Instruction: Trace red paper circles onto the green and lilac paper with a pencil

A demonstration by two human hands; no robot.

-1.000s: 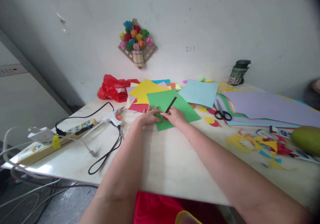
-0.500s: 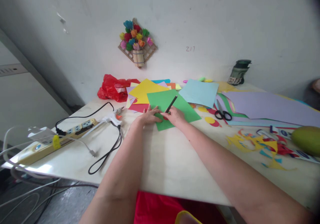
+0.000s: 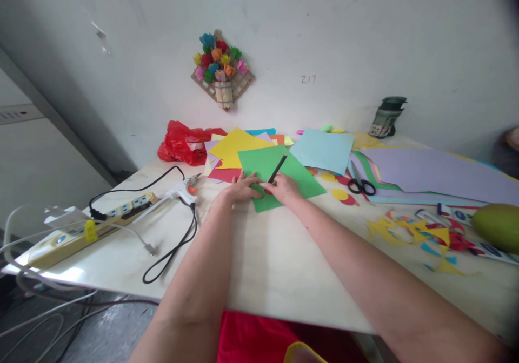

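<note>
A green sheet of paper [image 3: 302, 176] lies at an angle in the middle of the table. My left hand [image 3: 243, 187] rests on its left edge with the fingers spread. In my right hand [image 3: 285, 189] is a dark pen [image 3: 278, 167], gripped with its upper end leaning away to the right. The pen's tip is hidden by my fingers. Between my hands a small red paper piece [image 3: 268, 192] shows on the green sheet, partly covered by my right hand.
Yellow paper [image 3: 235, 147] and a light blue sheet [image 3: 322, 149] lie behind. Scissors [image 3: 361, 186], paper circles [image 3: 339, 194] and yellow scraps [image 3: 389, 231] are on the right. A glue gun [image 3: 184, 191] with its cord and a power strip [image 3: 93, 232] occupy the left.
</note>
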